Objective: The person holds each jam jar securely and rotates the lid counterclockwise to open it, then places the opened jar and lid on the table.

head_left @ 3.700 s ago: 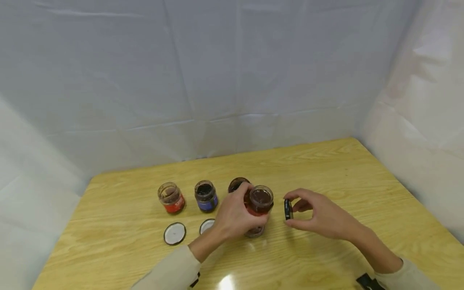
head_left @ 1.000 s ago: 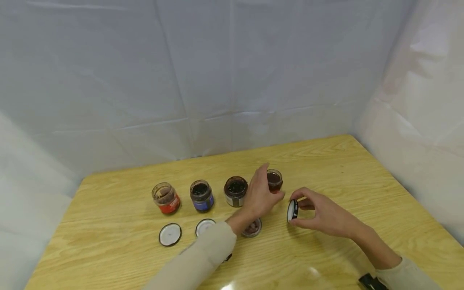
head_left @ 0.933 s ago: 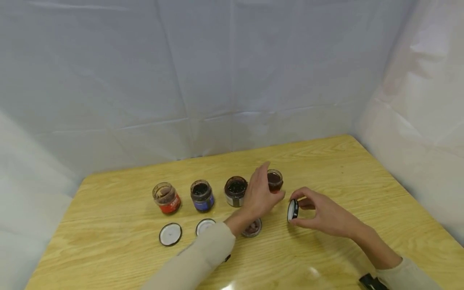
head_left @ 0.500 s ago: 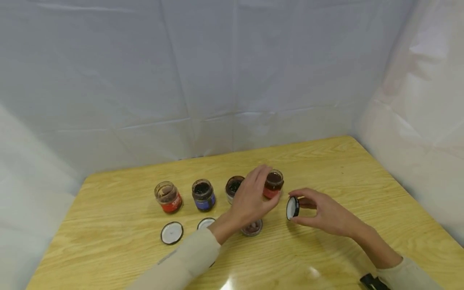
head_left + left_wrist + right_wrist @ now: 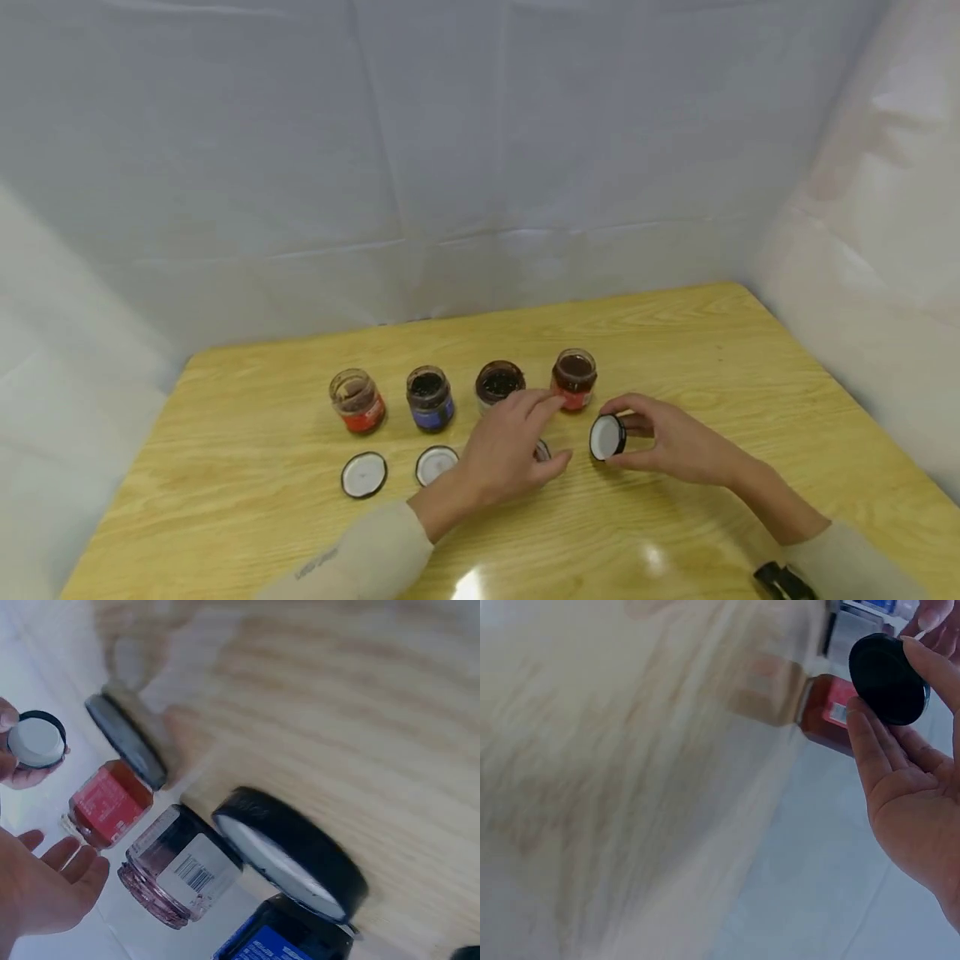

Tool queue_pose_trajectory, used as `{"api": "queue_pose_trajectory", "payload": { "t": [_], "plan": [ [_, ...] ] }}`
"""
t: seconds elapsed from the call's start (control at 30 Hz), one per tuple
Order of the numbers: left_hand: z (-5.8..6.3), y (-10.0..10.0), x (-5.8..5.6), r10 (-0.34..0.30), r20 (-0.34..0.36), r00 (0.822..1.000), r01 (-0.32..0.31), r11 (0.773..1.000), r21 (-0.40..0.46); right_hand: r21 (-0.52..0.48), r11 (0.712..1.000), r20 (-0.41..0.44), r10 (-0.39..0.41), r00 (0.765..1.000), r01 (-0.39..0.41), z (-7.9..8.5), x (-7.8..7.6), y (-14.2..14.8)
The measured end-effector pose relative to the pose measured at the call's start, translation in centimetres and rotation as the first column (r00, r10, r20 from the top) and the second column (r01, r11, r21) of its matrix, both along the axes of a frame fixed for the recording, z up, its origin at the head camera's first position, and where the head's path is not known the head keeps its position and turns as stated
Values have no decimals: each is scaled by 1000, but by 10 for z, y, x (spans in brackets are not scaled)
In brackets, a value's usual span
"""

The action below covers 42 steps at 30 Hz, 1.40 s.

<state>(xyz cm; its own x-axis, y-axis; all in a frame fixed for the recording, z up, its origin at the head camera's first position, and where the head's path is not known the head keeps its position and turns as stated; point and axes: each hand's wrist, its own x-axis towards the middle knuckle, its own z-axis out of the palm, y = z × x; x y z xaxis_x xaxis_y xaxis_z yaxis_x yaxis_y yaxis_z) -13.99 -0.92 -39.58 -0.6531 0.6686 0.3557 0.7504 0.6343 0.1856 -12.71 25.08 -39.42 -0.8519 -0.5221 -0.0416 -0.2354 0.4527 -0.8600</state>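
My right hand (image 5: 671, 440) pinches a black jar lid (image 5: 607, 437) by its edge, tilted so the white inner side shows in the head view. My left hand (image 5: 504, 450) holds nothing; its fingers are spread just in front of the rightmost jar, a red-labelled open jar (image 5: 574, 377) of dark red contents. Below that hand, another lid (image 5: 542, 451) lies on the table, mostly hidden. In the left wrist view, a lid (image 5: 126, 741) lies beside the red-labelled jar (image 5: 110, 802), and the left hand (image 5: 49, 889) is near the barcoded jar (image 5: 184, 866).
Three more open jars stand in the row: a red-labelled one (image 5: 357, 402), a blue-labelled one (image 5: 431, 400) and a pale-labelled one (image 5: 498, 381). Two lids, one at left (image 5: 363, 475) and one (image 5: 437, 464) beside it, lie white side up on the wooden table (image 5: 225, 508).
My left hand has set the rightmost jar down at the row's right end, let go and drawn back toward me. The right hand has turned its lid, baring the white inside.
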Motion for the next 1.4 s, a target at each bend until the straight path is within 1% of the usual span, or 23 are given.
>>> {"api": "queue_pose_trajectory", "payload": {
  "t": [0.07,0.17,0.3,0.37,0.47,0.57,0.67,0.8,0.93,1.03,1.27,1.4],
  "plan": [
    [-3,-1,3,10,15,1000,-9,998,-59,-14,1000,21,22,1000,-21,-3,-3,2],
    [-8,-2,6,25,29,999,-20,988,-153,-43,997,51,60,997,-58,-9,-7,3],
    [-13,-4,8,6,28,1000,2,968,-252,-84,991,110,109,988,-101,-16,-12,4],
    [-15,-4,10,-4,24,1000,11,956,-293,-91,989,131,127,983,-116,-19,-14,4],
    [-18,-5,11,-11,10,1000,14,944,-331,-82,990,153,130,980,-119,-21,-16,4],
    [-21,-5,11,-21,-10,1000,17,937,-349,-17,993,113,119,986,-118,-21,-16,4],
    [-22,-5,12,-29,-3,1000,26,936,-352,59,992,55,110,992,-113,-20,-17,3],
    [-24,-6,12,-39,4,999,37,935,-352,157,982,-14,107,994,-103,-18,-18,2],
    [-25,-6,12,-51,-25,998,39,933,-358,236,967,-79,118,990,-97,-19,-20,0],
    [-26,-6,13,-59,-46,997,39,933,-359,253,963,-111,124,986,-93,-21,-20,-1],
    [-27,-7,14,-75,-50,996,52,934,-354,271,958,-183,146,972,-93,-23,-20,-3],
    [-26,-7,15,-80,-70,994,49,930,-364,284,954,-209,158,965,-95,-22,-21,-4]
  ]
}}
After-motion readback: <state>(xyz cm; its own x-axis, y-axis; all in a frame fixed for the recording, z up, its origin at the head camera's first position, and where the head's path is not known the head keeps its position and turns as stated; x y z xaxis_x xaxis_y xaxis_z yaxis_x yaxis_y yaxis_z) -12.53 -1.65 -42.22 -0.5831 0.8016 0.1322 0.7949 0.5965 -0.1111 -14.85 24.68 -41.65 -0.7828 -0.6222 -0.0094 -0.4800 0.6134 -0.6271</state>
